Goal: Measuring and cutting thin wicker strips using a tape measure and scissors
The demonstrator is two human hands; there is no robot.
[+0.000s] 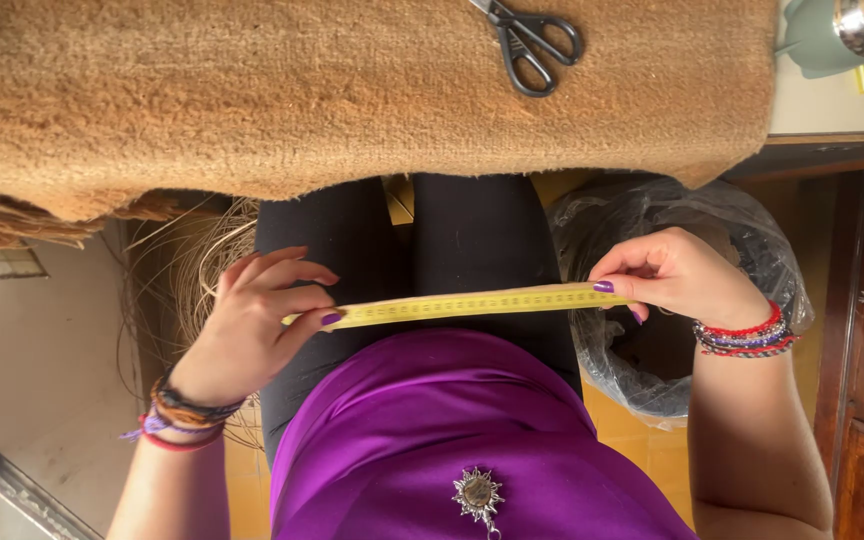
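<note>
Left hand (252, 320) pinches one end of a yellow tape measure (472, 303), stretched taut across the lap below the worktop's (832, 105) edge; right hand (677, 275) pinches the other end. A brown mat (302, 90) overhangs that edge, scissors (532, 40) upon it. A lined bin (752, 250) stands just beyond the right hand.

Yellow tape measure (467, 303) (taut, level) between both hands
</note>
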